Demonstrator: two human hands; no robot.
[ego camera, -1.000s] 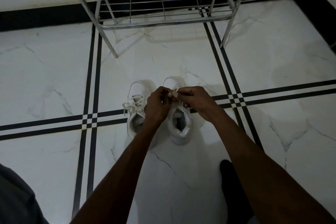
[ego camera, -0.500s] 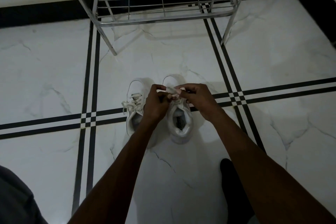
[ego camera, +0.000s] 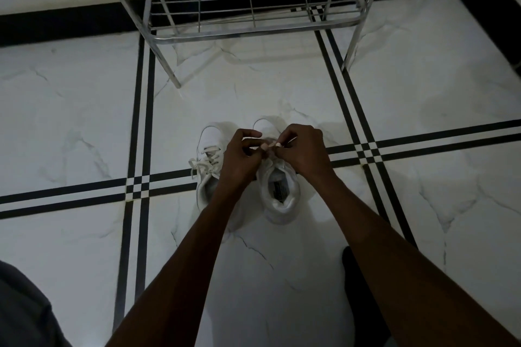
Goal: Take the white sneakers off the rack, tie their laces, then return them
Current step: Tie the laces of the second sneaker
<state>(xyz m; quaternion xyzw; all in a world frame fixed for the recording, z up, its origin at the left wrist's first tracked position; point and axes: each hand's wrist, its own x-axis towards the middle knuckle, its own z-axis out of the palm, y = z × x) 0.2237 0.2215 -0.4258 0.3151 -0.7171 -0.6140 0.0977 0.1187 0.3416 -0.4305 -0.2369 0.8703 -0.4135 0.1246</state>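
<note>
Two white sneakers stand side by side on the floor, toes pointing away from me. The left sneaker (ego camera: pixel 210 149) shows a bow of laces on its left side and is partly covered by my left forearm. Over the right sneaker (ego camera: pixel 279 191), my left hand (ego camera: pixel 242 155) and my right hand (ego camera: pixel 303 149) meet, both pinching its white lace (ego camera: pixel 269 145) between the fingertips. Most of that lace is hidden under my fingers. The metal shoe rack (ego camera: pixel 245 28) stands beyond the sneakers against the wall.
The floor (ego camera: pixel 84 121) is white marble tile crossed by black stripes. A black skirting runs along the back and right walls. My dark foot (ego camera: pixel 363 290) rests at lower right and dark clothing shows at the bottom left corner. The rack's lowest wire shelf holds nothing.
My hands have kept working the right sneaker's lace, fingers shifting slightly. The sneakers have stayed put, and the view has tilted a little.
</note>
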